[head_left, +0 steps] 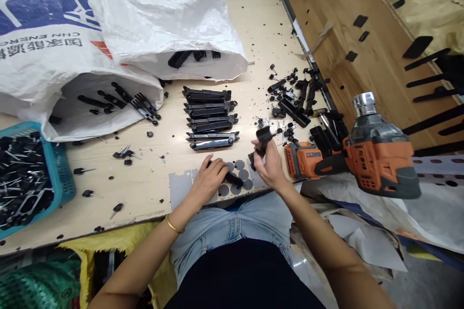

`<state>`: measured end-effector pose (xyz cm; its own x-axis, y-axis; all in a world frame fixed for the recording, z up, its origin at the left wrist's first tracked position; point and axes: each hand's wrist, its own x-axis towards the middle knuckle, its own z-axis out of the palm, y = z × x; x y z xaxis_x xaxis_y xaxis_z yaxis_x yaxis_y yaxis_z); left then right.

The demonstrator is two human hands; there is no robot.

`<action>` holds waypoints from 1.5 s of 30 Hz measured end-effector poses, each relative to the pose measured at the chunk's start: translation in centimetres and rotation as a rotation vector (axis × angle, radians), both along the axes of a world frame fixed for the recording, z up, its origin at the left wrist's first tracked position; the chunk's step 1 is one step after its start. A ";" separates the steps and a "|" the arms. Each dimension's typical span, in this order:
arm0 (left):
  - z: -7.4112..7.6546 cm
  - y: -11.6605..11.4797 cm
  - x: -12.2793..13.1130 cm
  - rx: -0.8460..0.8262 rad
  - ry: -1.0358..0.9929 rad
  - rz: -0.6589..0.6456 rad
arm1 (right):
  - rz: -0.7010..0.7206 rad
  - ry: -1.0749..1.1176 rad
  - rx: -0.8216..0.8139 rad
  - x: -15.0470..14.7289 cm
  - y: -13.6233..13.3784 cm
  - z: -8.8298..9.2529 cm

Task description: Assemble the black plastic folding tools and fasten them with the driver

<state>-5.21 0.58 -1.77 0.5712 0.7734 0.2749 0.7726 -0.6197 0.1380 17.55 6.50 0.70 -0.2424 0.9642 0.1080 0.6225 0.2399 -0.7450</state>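
Observation:
My left hand (209, 181) rests on a long black plastic part (232, 178) that lies on a grey perforated metal plate (181, 184) at the table's front edge; the fingers curl over it. My right hand (270, 164) is raised just above the plate and pinches a small black plastic piece (264, 137) between thumb and fingers. Behind the hands, several assembled black parts (212, 118) lie stacked in a row.
An orange cordless drill (366, 159) lies at the right. Loose black parts (297, 99) and screws are scattered behind it. Two white woven sacks (108, 34) with black parts spilling out lie at the back left. A teal basket (63, 174) of parts stands at the left edge.

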 end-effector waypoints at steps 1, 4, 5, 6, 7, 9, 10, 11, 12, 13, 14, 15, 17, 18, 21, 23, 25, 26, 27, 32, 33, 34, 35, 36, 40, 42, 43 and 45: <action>0.0 0.2 -0.4 0.007 0.006 0.013 | -0.054 0.022 -0.045 -0.1 -1.0 -1.8; 0.6 0.4 -1.6 0.007 -0.031 0.090 | -0.446 0.241 -0.229 0.1 -1.6 -5.6; 0.9 0.3 -1.7 -0.035 -0.083 0.147 | -0.544 0.361 -0.309 0.0 -1.2 -5.8; 1.3 0.2 -1.7 -0.118 -0.157 0.223 | -0.599 0.509 -0.390 -0.2 -0.6 -5.5; 1.8 -0.1 -1.4 -0.236 -0.253 0.309 | -0.611 0.680 -0.473 -0.5 0.0 -4.7; 2.5 -0.5 -0.3 -0.520 -0.460 0.454 | -0.530 1.003 -0.613 -1.7 0.9 -2.1; 2.7 -0.7 0.4 -0.641 -0.548 0.496 | -0.473 1.095 -0.674 -2.5 1.0 -0.7; 2.9 -1.0 1.2 -0.733 -0.618 0.519 | -0.421 1.135 -0.730 -3.3 0.9 0.5; 3.0 -1.2 1.9 -0.795 -0.668 0.529 | -0.394 1.152 -0.771 -4.1 0.7 1.5; 3.0 -1.5 2.6 -0.833 -0.705 0.534 | -0.383 1.147 -0.803 -4.9 0.3 2.2; 3.0 -1.8 3.1 -0.859 -0.736 0.539 | -0.384 1.130 -0.817 -5.6 0.0 2.5; 3.1 -2.1 3.5 -0.873 -0.761 0.544 | -0.392 1.109 -0.818 -6.1 -0.3 2.6; 3.2 -2.5 3.9 -0.865 -0.789 0.545 | -0.394 1.062 -0.813 -6.9 -0.8 2.2; 3.4 -2.7 4.0 -0.843 -0.791 0.543 | -0.384 1.045 -0.815 -7.0 -0.9 2.0; 3.9 -3.0 3.8 -0.759 -0.771 0.532 | -0.330 1.034 -0.855 -6.8 -1.0 1.8; 4.2 -3.1 3.8 -0.731 -0.748 0.547 | -0.312 1.035 -0.862 -6.5 -0.9 2.2; 4.3 -3.1 3.8 -0.718 -0.718 0.566 | -0.315 1.037 -0.846 -6.3 -0.8 2.6; 4.3 -3.2 3.9 -0.703 -0.698 0.570 | -0.317 1.038 -0.836 -6.3 -0.8 2.7; 4.2 -3.2 4.0 -0.670 -0.678 0.565 | -0.315 1.038 -0.831 -6.3 -0.7 2.7; 3.8 -3.8 4.3 -0.369 -0.520 0.460 | -0.286 0.992 -0.830 -6.5 -0.6 2.0; 3.8 -4.0 4.2 -0.324 -0.468 0.445 | -0.281 0.970 -0.832 -6.5 -0.6 1.8; 3.8 -4.1 4.2 -0.292 -0.415 0.434 | -0.274 0.946 -0.845 -6.5 -0.7 1.6; 3.8 -4.3 4.1 -0.267 -0.365 0.421 | -0.263 0.925 -0.873 -6.4 -0.7 1.4; 3.7 -4.5 4.1 -0.249 -0.315 0.412 | -0.253 0.908 -0.910 -6.4 -0.8 1.2; 3.5 -5.1 4.2 -0.256 -0.211 0.391 | -0.262 0.875 -1.063 -6.8 -1.5 0.2; 3.4 -5.2 4.5 -0.284 -0.228 0.395 | -0.340 0.901 -1.043 -7.1 -1.9 -0.2; 3.4 -5.3 4.6 -0.294 -0.245 0.391 | -0.386 0.920 -1.013 -7.3 -2.0 -0.4; 3.4 -5.4 4.7 -0.306 -0.261 0.374 | -0.416 0.923 -0.990 -7.4 -2.1 -0.5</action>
<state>-0.47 -4.83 1.65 0.1855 0.9775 0.1008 0.8485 -0.2111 0.4853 10.11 4.42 0.17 -0.1413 0.7161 -0.6836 -0.2784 -0.6914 -0.6667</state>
